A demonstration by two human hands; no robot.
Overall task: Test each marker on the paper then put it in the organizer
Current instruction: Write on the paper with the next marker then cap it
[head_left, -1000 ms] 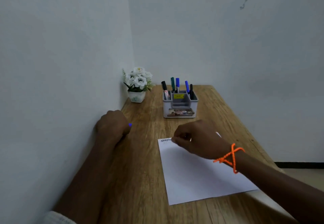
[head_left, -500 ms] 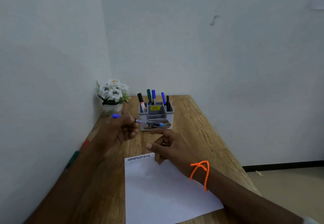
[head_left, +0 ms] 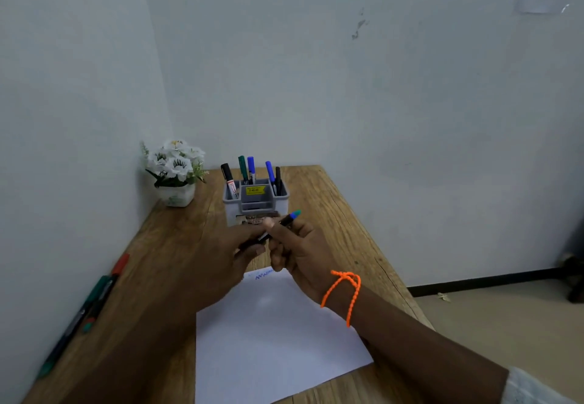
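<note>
Lower centre of the frame: a white sheet of paper (head_left: 271, 334) lies flat on the wooden bench (head_left: 177, 236), its near corner at the bench's front edge and its far edge bearing a short blue zigzag scribble (head_left: 264, 275). Bare wood shows on both sides of the sheet, wider on the left. Along the bench's left edge, against the wall, several loose markers (head_left: 94, 296) lie end to end, with green and red caps visible.

Centre of the frame: both hands are raised above the far edge of the paper and share one marker (head_left: 281, 225). It has a dark barrel and a blue-green end (head_left: 295, 214), and it tilts up toward the right. The left hand (head_left: 227, 252) curls its fingers round the lower part of the barrel; the right hand (head_left: 297, 255), with an orange cord (head_left: 343, 293) at the wrist, pinches the upper part between thumb and fingers.

Just beyond the hands stands the grey organizer (head_left: 256, 203) with a yellow label, holding five upright markers: black at the left, green and blue at the back, blue and black at the right. The strip of bench to its right runs bare to the right edge. In the far left corner, well apart from the organizer, sits a white pot of white flowers (head_left: 175, 173).
</note>
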